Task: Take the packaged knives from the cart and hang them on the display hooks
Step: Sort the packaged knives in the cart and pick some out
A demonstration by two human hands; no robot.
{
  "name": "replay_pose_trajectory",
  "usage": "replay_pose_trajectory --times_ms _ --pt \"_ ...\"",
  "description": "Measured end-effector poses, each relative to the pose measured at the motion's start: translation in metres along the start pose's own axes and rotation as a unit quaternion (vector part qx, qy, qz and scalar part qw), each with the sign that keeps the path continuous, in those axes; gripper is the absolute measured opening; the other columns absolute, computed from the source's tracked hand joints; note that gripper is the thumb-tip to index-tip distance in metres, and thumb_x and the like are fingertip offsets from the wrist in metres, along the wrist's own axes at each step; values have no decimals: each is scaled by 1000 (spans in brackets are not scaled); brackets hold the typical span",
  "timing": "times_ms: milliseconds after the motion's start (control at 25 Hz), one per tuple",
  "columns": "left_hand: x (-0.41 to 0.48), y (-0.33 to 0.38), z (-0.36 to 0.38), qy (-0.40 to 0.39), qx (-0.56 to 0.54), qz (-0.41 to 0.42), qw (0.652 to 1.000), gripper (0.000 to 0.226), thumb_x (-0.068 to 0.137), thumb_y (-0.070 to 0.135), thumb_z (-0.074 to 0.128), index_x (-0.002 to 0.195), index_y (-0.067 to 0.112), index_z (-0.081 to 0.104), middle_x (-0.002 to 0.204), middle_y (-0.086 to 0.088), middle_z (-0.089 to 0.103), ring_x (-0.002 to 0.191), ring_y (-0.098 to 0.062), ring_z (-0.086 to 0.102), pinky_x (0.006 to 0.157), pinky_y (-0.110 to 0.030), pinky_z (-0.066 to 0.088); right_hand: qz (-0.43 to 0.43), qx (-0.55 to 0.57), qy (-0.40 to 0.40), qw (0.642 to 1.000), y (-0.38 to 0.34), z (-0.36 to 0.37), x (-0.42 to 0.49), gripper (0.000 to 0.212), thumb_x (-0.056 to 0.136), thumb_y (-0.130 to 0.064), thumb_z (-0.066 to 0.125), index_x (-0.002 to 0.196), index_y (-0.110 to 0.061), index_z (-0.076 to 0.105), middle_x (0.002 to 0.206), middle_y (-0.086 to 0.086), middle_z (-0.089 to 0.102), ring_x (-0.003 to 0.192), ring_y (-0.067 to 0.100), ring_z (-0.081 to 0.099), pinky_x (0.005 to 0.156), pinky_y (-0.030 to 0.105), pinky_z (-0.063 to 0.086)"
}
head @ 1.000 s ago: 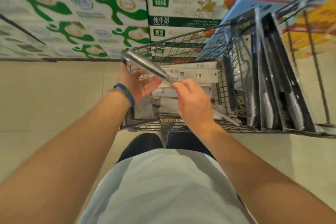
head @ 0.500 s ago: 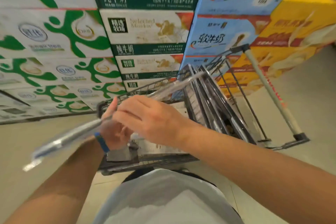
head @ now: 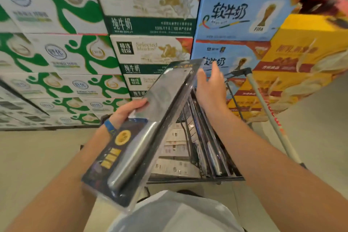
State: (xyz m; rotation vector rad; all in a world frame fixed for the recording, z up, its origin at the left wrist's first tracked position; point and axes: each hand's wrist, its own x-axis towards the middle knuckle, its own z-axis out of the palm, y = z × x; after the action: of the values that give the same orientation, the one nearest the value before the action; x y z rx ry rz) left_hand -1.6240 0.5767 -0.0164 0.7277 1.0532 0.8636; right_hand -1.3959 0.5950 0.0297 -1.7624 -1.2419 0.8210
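A packaged knife (head: 148, 130) with a steel blade and handle on a dark card lies slanted across the middle, handle end toward me. My left hand (head: 128, 112) grips its left edge from behind, blue wristband showing. To the right of the pack's top end my right hand (head: 211, 88) hovers with fingers spread, holding nothing; whether it touches the pack I cannot tell. Below it the wire cart (head: 216, 177) holds several more packaged knives (head: 205, 137) standing on edge. No display hooks are in view.
Stacked milk cartons (head: 150, 24) in green, white, blue and yellow form a wall behind the cart. The cart's pale handle bar (head: 267, 117) slants down to the right. White boxes (head: 173, 149) lie in the cart's bottom. Beige floor runs on both sides.
The knife pack has turned from edge-on to face-up toward me. My right hand has left it and moved up and right with fingers spread. The camera has tilted up.
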Motion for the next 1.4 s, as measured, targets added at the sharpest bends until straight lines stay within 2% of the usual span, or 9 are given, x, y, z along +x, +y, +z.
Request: replay_pose_trajectory --times_ms 80,200,320,480,680,840,960,1080,1400 --pt "-6 6 22 -29 10 14 999 28 77 17 63 52 16 77 60 3 72 50 -5 67 50 -15 52 25 64 -22 997 8 -7 7 52 107 -27 40 158 -19 36 129 0 66 103 17 67 94 28 56" --pt "-18 2 39 -42 32 6 999 39 84 18 53 52 14 76 54 2 69 44 -7 64 43 -16 50 39 114 -32 992 9 -21 22 50 104 -19 38 153 -27 46 134 -6 66 107 17 68 94 42 57" --pt "-23 -1 42 -45 13 -2 999 27 75 25 59 60 16 79 61 0 72 49 -11 68 46 -19 52 32 136 -27 990 7 -25 21 52 102 -21 38 153 -28 46 112 -19 69 100 1 66 94 33 54" --pt "-30 0 39 -61 -8 4 998 25 81 19 59 71 17 82 70 -2 75 57 -13 72 51 -22 56 65 260 -44 962 1 -31 30 41 106 -31 47 146 -35 51 114 -1 74 95 12 74 84 34 62" --pt "-35 5 36 -89 30 7 996 22 82 19 64 98 10 75 85 -11 75 69 -21 73 59 -30 59 65 320 -26 945 -16 -37 42 27 106 -18 53 128 -30 63 98 -4 77 72 6 72 57 22 55" --pt "-25 6 40 -30 216 101 971 21 89 32 67 108 23 70 100 6 76 93 -10 71 82 -24 56 114 427 0 897 -26 -47 50 20 101 -8 61 104 -27 68 89 0 78 72 13 72 63 28 60" --pt "-18 -1 44 67 316 169 931 12 96 39 62 87 33 68 74 25 70 71 7 64 69 -14 49 118 430 4 895 -23 -52 52 8 98 -14 69 103 -20 67 83 -3 80 74 10 76 69 27 60" --pt "-9 -10 43 109 315 180 925 41 95 52 55 66 23 51 57 15 49 54 -3 46 59 -23 41 145 451 -28 880 -16 -55 49 23 96 -27 71 117 -16 68 89 -5 80 79 7 76 66 22 58" --pt "6 -32 70 60 264 153 951 33 75 77 52 85 55 75 92 27 74 88 9 68 82 -18 49 173 555 -55 812 21 -78 41 29 94 -42 70 108 -17 69 91 0 80 84 17 78 77 34 63"
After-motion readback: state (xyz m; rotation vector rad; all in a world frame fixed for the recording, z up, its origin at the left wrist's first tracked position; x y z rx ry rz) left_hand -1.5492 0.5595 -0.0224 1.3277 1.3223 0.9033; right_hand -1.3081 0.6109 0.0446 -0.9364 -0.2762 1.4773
